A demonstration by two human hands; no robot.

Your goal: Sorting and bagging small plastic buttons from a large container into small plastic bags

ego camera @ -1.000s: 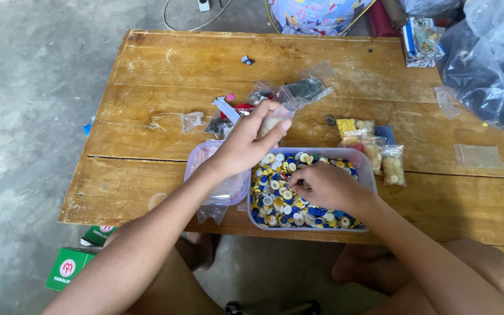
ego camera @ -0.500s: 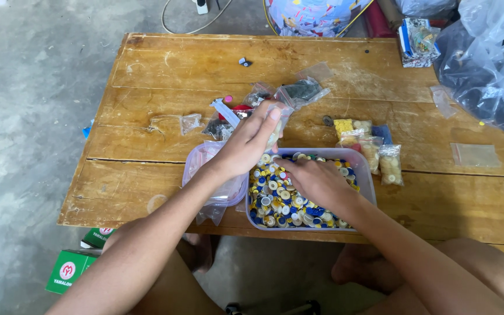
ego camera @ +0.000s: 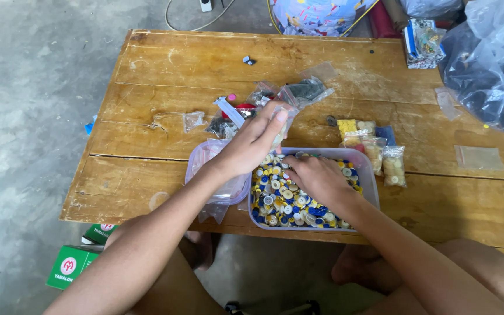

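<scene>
A pale rectangular tub (ego camera: 371, 181) full of several small blue, yellow and white round pieces (ego camera: 281, 201) sits at the near edge of a wooden table (ego camera: 164, 76). My left hand (ego camera: 252, 143) hovers over the tub's far left corner, pinching a small clear plastic bag (ego camera: 287, 119) by its top. My right hand (ego camera: 316, 175) rests palm down in the tub on the pieces, fingers curled; whether it holds any pieces is hidden.
A round clear container (ego camera: 217, 175) sits left of the tub. Small filled bags (ego camera: 380, 154) lie to the right, and more bags with dark parts (ego camera: 298, 93) behind. A large dark plastic sack (ego camera: 491, 76) fills the far right. Green boxes (ego camera: 77, 262) lie on the floor.
My left hand with the small bag has shifted slightly toward the tub. My right hand has slid leftward over the pieces in the tub.
</scene>
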